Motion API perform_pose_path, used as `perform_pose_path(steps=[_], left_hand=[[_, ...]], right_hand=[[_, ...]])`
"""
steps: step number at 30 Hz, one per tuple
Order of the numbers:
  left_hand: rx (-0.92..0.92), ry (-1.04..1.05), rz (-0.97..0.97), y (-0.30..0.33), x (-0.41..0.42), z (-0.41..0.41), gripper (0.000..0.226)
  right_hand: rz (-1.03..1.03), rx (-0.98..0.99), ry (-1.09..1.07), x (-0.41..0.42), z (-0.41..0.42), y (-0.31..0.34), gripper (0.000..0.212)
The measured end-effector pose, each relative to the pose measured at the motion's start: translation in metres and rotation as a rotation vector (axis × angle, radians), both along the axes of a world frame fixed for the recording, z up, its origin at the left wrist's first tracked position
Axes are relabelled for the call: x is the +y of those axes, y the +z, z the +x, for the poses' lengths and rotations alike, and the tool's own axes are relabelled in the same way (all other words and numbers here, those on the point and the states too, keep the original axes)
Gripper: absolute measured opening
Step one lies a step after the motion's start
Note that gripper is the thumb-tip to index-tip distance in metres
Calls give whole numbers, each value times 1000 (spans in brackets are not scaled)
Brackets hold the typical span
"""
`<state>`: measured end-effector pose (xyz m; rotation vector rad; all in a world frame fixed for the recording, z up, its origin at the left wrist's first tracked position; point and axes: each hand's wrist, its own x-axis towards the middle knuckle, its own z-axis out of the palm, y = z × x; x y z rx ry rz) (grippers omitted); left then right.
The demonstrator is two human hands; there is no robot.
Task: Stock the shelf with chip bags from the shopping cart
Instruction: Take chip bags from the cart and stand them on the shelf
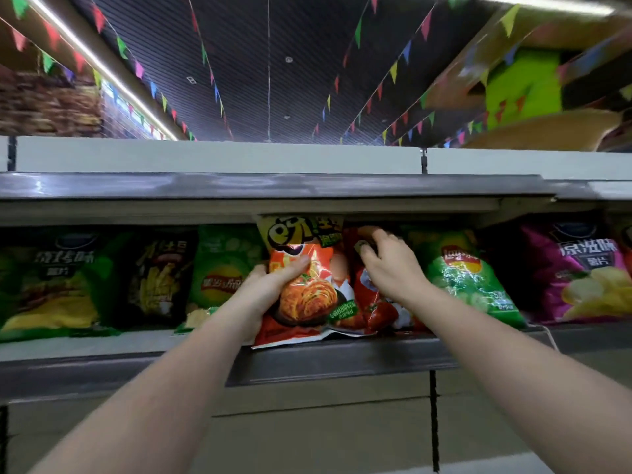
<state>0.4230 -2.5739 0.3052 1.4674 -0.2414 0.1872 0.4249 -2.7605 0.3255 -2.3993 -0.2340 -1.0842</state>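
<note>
I am clamping my left grip (273, 285) on the upright orange chip bag (307, 278) at the shelf (342, 360) edge, while my right grip (390, 265) is pressing, fingers curled, on the red bag (372, 302) just beside it.

- One head-worn wide-angle view, facing forward and tilted upward at a store shelf (342, 357) of chip bags (307, 285), close, within arm's reach.
- Ceiling (273, 63) with pennant strings (393, 71) fills the upper half.
</note>
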Motion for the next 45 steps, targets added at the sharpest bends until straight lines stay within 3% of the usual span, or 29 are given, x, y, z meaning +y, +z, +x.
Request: perform_pose_path(steps=[7,15,19,22,25,30,33,36,45], left_hand=[[38,15,252,-8,9,29,82],[5,26,473,-7,19,43,90],[3,-37,427,-17,18,42,97],[-40,116,503,-21,14,42,94],[-194,321,589,-18,18,32,89],[-324,433,576,-15,35,15,74],[-310,488,472,-17,54,4,61],[-276,575,369,-16,81,-11,48],[-192,937,456,-35,196,-103,37]], right_hand=[[-59,55,-8,6,-5,-12,37],[-293,171,-79,44,-13,-17,64],[-323,279,-134,56,-11,-25,63],[-300,301,-133,57,-12,-28,63],[-264,307,-116,59,-15,-22,65],[-250,104,-94,74,-23,-21,64],[-238,-21,64,97,-28,-21,57],[-224,-18,258,130,-29,-21,54],[-83,145,669,259,-56,-46,53]])
